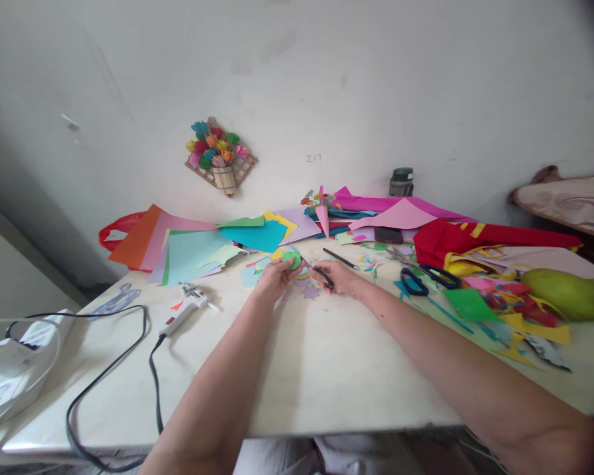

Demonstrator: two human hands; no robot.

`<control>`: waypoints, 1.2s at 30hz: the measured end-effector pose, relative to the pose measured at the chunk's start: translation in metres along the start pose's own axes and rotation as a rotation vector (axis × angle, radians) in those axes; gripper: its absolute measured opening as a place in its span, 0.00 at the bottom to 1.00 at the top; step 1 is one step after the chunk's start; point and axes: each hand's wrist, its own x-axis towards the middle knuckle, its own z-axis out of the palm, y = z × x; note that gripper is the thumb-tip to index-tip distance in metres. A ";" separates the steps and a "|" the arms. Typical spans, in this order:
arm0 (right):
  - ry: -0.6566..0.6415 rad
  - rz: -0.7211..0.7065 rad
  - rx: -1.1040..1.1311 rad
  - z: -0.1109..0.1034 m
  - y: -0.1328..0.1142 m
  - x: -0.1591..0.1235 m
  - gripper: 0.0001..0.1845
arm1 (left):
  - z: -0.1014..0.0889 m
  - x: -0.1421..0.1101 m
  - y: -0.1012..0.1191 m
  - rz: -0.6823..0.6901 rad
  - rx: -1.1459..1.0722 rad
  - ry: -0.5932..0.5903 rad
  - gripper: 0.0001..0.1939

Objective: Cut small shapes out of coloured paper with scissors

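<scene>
Over the middle of the table my left hand (pixel 276 278) is closed on a small piece of green paper (pixel 292 259). My right hand (pixel 340 278) grips the dark handles of a small pair of scissors (pixel 323 274). Their blades point up and left and meet the edge of the green paper. Below the hands lies a pale purple paper star (pixel 311 290). Coloured paper scraps lie around and behind the hands. A black pen (pixel 340 258) rests just beyond my right hand.
Coloured paper sheets (pixel 193 254) are spread along the back. On the left are a glue gun (pixel 185 310), its black cable and a white power strip (pixel 30 349). To the right lie larger scissors (pixel 428 280), red cloth (pixel 475 241), paper scraps and a green fruit-like object (pixel 557 293).
</scene>
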 end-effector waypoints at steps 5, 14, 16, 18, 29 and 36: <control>-0.030 -0.032 0.036 -0.002 0.012 0.008 0.11 | -0.001 0.001 0.000 -0.001 0.000 -0.001 0.04; -0.049 -0.049 0.096 -0.003 0.020 0.012 0.10 | -0.003 0.001 0.000 0.015 0.008 0.028 0.04; -0.040 -0.036 0.080 -0.001 0.012 0.007 0.09 | -0.003 0.001 0.000 0.012 0.008 0.024 0.03; -0.019 0.003 0.033 0.000 0.003 0.001 0.09 | -0.003 0.001 0.000 0.008 0.005 0.017 0.03; -0.034 0.031 -0.017 -0.003 -0.004 -0.005 0.12 | 0.001 -0.002 0.001 -0.015 0.024 -0.057 0.04; -0.028 0.039 0.004 -0.002 -0.007 -0.007 0.12 | -0.001 -0.001 0.001 -0.005 0.032 -0.065 0.05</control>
